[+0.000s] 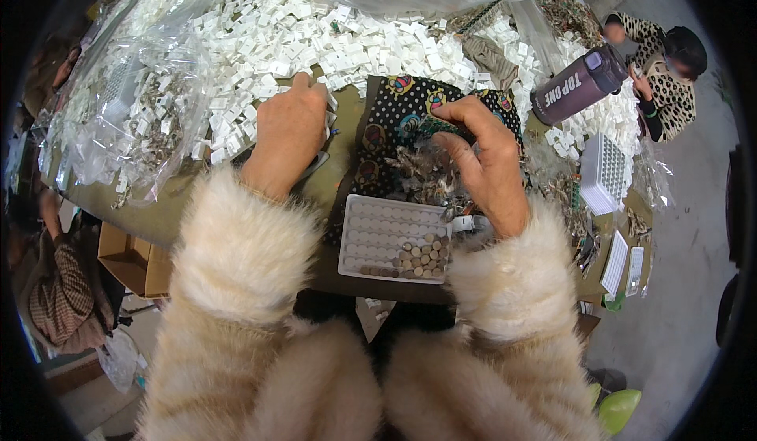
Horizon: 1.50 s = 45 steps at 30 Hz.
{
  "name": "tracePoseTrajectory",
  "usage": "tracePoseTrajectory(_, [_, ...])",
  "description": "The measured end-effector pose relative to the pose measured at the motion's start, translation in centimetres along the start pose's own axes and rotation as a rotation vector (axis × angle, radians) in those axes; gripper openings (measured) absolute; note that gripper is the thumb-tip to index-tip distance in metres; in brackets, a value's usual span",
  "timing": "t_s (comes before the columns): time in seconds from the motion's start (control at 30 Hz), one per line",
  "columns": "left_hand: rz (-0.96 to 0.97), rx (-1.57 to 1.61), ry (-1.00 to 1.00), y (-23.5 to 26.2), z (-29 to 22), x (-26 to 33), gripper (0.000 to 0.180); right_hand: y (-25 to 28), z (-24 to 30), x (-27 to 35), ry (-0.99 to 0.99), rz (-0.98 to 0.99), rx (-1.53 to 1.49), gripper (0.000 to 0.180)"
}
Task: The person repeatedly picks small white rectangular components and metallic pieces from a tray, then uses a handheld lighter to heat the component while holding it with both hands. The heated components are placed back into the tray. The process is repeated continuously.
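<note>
My left hand (pixel 290 129) rests at the near edge of a heap of small white plastic pieces (pixel 315 42), fingers curled downward. Its fingertips are hidden, so what they hold cannot be made out. A greyish tool-like thing (pixel 315 163) partly shows beside the wrist. My right hand (pixel 487 161) hovers over a dotted, patterned dark cloth (pixel 386 117), thumb and forefinger apart. Below it lies a tangle of small metal parts (pixel 430 174), with something green near the fingertips. Closer to me, a white compartment tray (pixel 378 232) holds several round, coin-like metal pieces (pixel 423 257) at its right end.
A dark purple bottle (pixel 579 84) leans on the heap at right. Beyond it stand stacked white trays (pixel 605 173). Clear plastic bags (pixel 150 117) of parts lie at left; a cardboard box (pixel 134 259) sits below. One person (pixel 666 78) is at far right, another (pixel 67 283) at left.
</note>
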<state>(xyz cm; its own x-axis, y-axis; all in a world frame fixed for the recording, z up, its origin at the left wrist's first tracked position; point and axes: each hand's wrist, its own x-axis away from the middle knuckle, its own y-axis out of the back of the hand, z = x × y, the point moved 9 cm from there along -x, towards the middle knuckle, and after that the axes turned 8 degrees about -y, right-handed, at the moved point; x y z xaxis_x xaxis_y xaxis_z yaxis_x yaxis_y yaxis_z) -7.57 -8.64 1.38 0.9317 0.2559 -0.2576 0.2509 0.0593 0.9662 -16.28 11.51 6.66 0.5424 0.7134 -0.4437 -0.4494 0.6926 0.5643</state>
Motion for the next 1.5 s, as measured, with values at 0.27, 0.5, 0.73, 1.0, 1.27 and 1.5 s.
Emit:
tracePoseTrajectory(0.27, [-0.338, 0.847, -0.256, 3.7, -4.2, -0.3, 0.020, -3.1, -1.5, 1.1, -0.336, 0.192, -0.530, 0.044])
tracePoseTrajectory(0.5, [-0.421, 1.017, -0.345, 4.5, -5.8, 0.1, 0.022, -3.3, -2.2, 1.4, -0.431, 0.193, -0.572, 0.041])
tracePoseTrajectory(0.73, [-0.217, 1.279, -0.254, 3.4, -6.0, -0.1, 0.012, -3.0, -2.6, 1.5, -0.492, 0.220, -0.551, 0.022])
tracePoseTrajectory(1.0, [0.148, 1.539, -0.045, 1.7, -6.2, 0.5, 0.017, -0.7, -2.7, 0.5, -0.361, 0.095, -0.643, 0.017])
tracePoseTrajectory(1.27, [0.231, 1.714, 0.146, 0.1, -6.2, 1.0, 0.015, -0.3, -1.2, 0.8, -0.317, -0.005, -0.551, 0.021])
tracePoseTrajectory(1.5, [0.153, 1.591, 0.092, 0.7, -6.3, 0.8, 0.014, -0.5, 0.8, 0.3, -0.075, 0.006, -0.266, 0.022])
